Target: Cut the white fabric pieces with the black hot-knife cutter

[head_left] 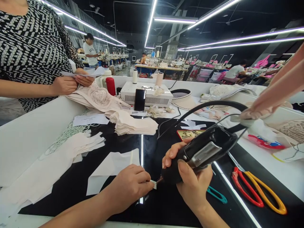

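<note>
My right hand (pixel 193 185) is wrapped round a black corded hand tool (pixel 175 167) with a metal plate on its side. The tool's narrow tip points left, close to a small pale strip (pixel 155 184). That strip is pinched between the thumb and fingers of my left hand (pixel 130 186), low over the black work surface (pixel 123 209). Whether tip and strip touch, I cannot tell. Just beyond my left hand lies a pale fabric piece (pixel 114 163) on white backing. A neat stack of cream fabric pieces (pixel 135 123) sits farther back.
Red-and-yellow-handled scissors (pixel 258 190) and a teal tool (pixel 218 194) lie at right. Long fabric pieces (pixel 47 171) are piled left. A phone (pixel 140 99) leans on a white vented box (pixel 147 91). The tool's thick cable (pixel 209 106) arches right. Another person's hands (pixel 73 83) hold paper at left.
</note>
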Action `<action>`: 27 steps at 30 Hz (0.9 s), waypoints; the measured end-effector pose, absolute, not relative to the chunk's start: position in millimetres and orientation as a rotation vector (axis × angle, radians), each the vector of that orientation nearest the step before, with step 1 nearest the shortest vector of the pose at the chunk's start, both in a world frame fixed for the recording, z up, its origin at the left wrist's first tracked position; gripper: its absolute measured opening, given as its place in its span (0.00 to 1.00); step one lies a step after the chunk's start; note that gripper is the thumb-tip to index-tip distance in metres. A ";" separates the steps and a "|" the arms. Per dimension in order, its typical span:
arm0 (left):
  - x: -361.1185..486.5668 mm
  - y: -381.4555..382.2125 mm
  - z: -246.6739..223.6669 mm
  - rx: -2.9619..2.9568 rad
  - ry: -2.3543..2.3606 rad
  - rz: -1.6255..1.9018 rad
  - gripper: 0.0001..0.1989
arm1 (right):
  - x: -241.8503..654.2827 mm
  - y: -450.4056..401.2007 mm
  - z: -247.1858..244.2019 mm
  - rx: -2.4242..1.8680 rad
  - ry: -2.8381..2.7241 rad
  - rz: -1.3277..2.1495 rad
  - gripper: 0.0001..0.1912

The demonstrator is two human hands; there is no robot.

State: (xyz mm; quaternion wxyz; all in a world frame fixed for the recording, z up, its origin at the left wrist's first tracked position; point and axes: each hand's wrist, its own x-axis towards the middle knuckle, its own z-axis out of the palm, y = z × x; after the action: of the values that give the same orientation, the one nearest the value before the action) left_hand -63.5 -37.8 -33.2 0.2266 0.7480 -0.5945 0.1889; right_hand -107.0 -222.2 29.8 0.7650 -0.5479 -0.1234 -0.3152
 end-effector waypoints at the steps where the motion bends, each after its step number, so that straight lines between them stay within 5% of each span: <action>1: -63.6 -37.6 -33.1 2.061 -1.639 0.517 0.08 | -108.1 -222.9 29.9 -1.183 -0.271 -0.681 0.18; 27: -53.3 -29.0 -34.6 2.084 -1.512 0.467 0.08 | -113.1 -224.1 25.8 -1.175 -0.342 -0.634 0.18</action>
State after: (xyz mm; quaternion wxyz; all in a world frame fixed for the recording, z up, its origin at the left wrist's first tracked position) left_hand -53.3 -29.0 -34.6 0.2594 0.7692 -0.5580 0.1722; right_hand -113.1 -224.1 25.8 0.7719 -0.5419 -0.1580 -0.2925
